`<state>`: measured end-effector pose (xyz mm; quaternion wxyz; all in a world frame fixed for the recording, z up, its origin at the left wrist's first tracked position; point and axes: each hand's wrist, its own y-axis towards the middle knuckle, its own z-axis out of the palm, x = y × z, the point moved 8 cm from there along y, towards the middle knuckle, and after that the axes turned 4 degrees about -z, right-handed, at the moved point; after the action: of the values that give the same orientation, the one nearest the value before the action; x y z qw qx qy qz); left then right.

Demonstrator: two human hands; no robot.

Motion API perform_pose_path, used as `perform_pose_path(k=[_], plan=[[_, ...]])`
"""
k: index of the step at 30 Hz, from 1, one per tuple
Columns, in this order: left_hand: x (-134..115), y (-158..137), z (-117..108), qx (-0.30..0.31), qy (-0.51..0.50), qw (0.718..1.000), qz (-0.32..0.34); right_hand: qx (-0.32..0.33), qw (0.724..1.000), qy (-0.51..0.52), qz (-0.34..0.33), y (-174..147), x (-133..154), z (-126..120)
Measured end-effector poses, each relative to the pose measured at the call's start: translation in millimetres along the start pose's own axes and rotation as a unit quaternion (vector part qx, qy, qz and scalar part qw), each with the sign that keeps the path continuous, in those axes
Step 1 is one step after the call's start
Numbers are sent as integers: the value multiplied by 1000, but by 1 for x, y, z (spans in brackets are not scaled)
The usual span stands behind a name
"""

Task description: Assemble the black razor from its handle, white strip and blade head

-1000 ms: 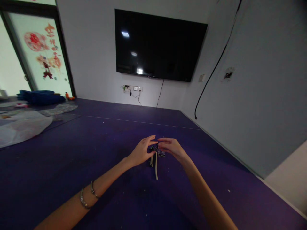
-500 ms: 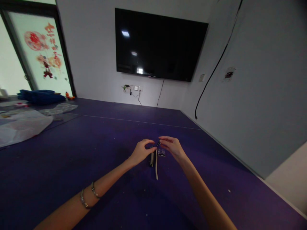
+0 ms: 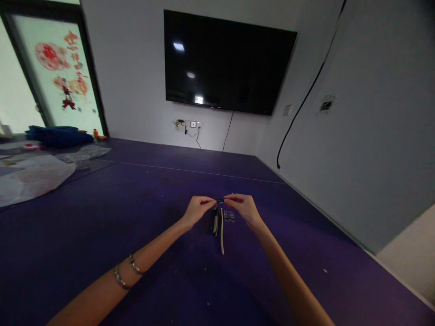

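Between my fingertips sits a small dark strip-like piece [image 3: 220, 200], held level, too small to name more exactly. My left hand [image 3: 197, 210] pinches its left end, and my right hand [image 3: 245, 208] pinches its right end. Below the hands a pale, slightly curved strip [image 3: 222, 233] lies on the purple surface [image 3: 152, 271]. To its left is a black item with a pale strip along it [image 3: 215, 222]. Just right of the pale strip lies a small clear pack with dark contents [image 3: 229, 216].
At the far left are crumpled translucent plastic sheeting [image 3: 37, 179], a folded blue cloth [image 3: 59, 136] and a small orange item [image 3: 98, 135]. A large television [image 3: 227, 63] hangs on the back wall. A black cable [image 3: 302, 102] dangles along the right wall.
The dark piece has turned from tilted to level. My left fingers, apart before, are now closed on its left end, and my left hand has shifted slightly left.
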<state>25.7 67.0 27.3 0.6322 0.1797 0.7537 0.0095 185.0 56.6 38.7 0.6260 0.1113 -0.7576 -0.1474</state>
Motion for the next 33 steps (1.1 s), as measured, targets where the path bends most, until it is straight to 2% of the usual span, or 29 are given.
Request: perform_pose_path(k=[5, 10, 15, 18, 22, 27, 33], plan=[[2, 3, -5, -11, -5, 1000, 0, 30, 998, -57, -25, 1, 3, 4], [6, 6, -2, 6, 21, 1000, 15, 41, 994, -92, -43, -1, 4, 4], [14, 11, 4, 8, 136, 988, 69, 32, 992, -123, -26, 5, -19, -15], [18, 13, 19, 35, 241, 963, 118, 5, 990, -144, -5, 10, -44, -36], [24, 18, 50, 90, 365, 912, 166, -2, 981, -192, 1, 11, -73, -52], [34, 29, 79, 139, 441, 869, 176, 5, 975, -222, -3, 9, -91, -50], [46, 34, 93, 175, 487, 838, 170, 11, 972, -235, -10, 8, -95, -45]])
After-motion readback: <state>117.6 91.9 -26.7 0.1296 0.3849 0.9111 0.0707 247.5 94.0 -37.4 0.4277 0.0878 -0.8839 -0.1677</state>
